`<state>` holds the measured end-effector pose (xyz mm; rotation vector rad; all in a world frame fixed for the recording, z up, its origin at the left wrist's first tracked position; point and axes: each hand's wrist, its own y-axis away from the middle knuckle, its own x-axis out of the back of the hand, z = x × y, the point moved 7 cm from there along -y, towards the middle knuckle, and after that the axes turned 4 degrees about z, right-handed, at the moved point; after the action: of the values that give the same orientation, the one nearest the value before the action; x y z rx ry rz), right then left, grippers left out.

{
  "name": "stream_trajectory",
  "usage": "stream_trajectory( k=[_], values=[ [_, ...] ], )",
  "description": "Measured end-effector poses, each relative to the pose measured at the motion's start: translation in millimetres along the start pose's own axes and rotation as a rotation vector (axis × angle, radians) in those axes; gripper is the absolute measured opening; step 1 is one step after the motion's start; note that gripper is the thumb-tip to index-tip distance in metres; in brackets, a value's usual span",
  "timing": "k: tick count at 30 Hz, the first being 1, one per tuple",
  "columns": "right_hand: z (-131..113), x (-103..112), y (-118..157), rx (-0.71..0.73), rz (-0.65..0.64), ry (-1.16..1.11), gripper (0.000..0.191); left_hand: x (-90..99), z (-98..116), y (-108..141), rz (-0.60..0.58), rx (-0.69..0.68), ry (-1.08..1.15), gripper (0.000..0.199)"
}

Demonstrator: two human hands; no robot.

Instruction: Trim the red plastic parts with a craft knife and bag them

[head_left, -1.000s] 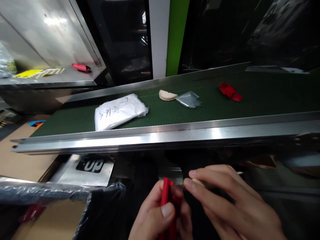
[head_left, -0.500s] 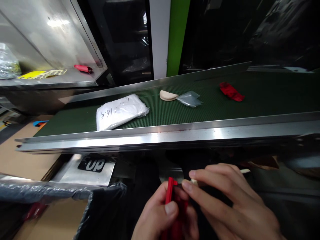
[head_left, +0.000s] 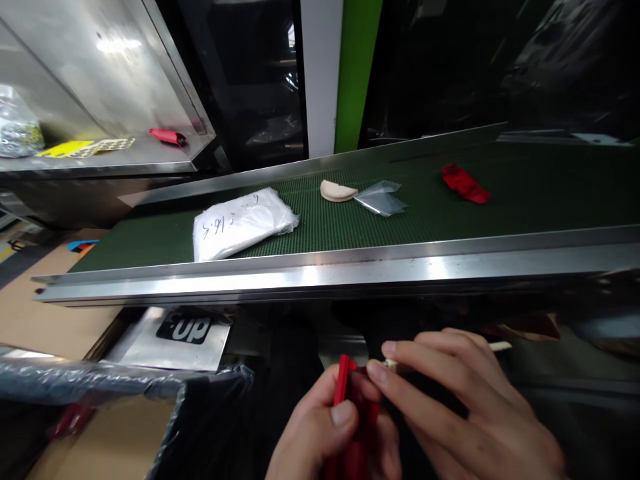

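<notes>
My left hand [head_left: 330, 427], at the bottom centre, is closed round a red plastic part [head_left: 343, 387] that stands upright between thumb and fingers. Just to its right, my right hand [head_left: 455, 400] pinches a thin tool with a cream handle [head_left: 500, 346]; the handle's end sticks out behind the fingers. The tool's front end is close to the top of the red part, and whether they touch is hard to tell. Beyond the hands, a cream half-round piece [head_left: 338, 191] and a clear plastic bag [head_left: 381, 199] lie on the green conveyor belt [head_left: 310, 223].
On the belt also lie a white wrapped package [head_left: 243, 223] and a crumpled red piece [head_left: 465, 184]. The belt's metal rail [head_left: 350, 267] runs across, beyond my hands. At lower left is a plastic-lined box [head_left: 107, 433]. A steel shelf [head_left: 115, 161] holds another red part [head_left: 169, 137].
Both hands have shifted very slightly to the right, with the red part and the tool still held. The tool's rear end sticks out a little further right.
</notes>
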<state>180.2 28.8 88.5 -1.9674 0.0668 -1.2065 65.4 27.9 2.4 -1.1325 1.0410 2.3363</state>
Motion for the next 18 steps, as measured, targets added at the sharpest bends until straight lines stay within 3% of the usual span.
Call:
stream_trajectory(
  k=[9,13,16,18],
  values=[
    [-5,-7,9,-0.011,-0.006,0.067,0.032,-6.9,3,-3,-0.115,-0.070,0.038,0.027],
    [3,-1,13,-0.038,-0.011,0.069,0.038,13.4,-17,-2,0.036,0.010,0.199,0.027],
    [15,16,10,-0.071,0.148,0.057,0.053,35.2,-40,-4,0.160,0.119,0.294,0.023],
    [19,21,6,-0.080,0.210,0.040,0.057,40.8,-39,-7,0.160,0.082,0.235,0.025]
  ],
)
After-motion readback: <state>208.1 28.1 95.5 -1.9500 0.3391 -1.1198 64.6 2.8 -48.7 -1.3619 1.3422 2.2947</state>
